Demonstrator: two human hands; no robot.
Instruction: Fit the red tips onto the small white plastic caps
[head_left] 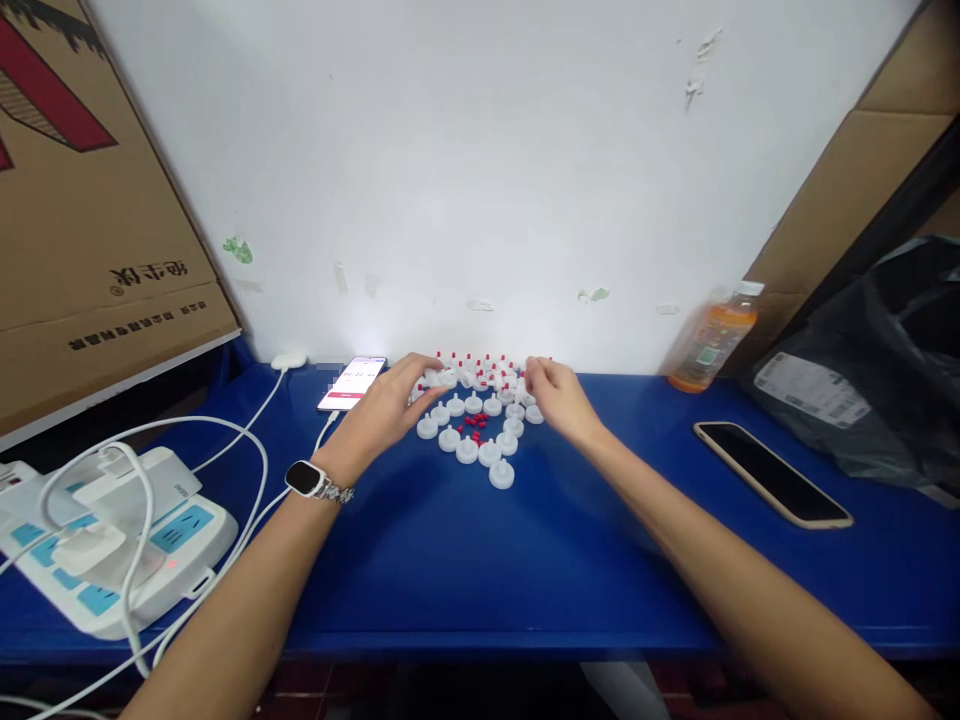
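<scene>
Many white plastic nozzle caps [467, 452] stand spouts up on the blue table, several of them set in curved rows. Behind these, a crowded group of white caps with small red tips [480, 370] lies near the wall. Loose red tips [478, 421] are scattered in the middle of the rows. My left hand [394, 400] rests at the left edge of the group, thumb and fingers apart beside the caps. At the right edge, my right hand [559, 395] has its fingers curled and pinched together next to white caps; what lies between them is hidden.
A lit phone [352, 384] with a cable lies left of the caps. Further left sit a power strip [169, 540] and looped white cords. On the right are a dark phone [772, 472], an orange drink bottle [714, 340] and a dark plastic bag [885, 360]. The white wall stands behind.
</scene>
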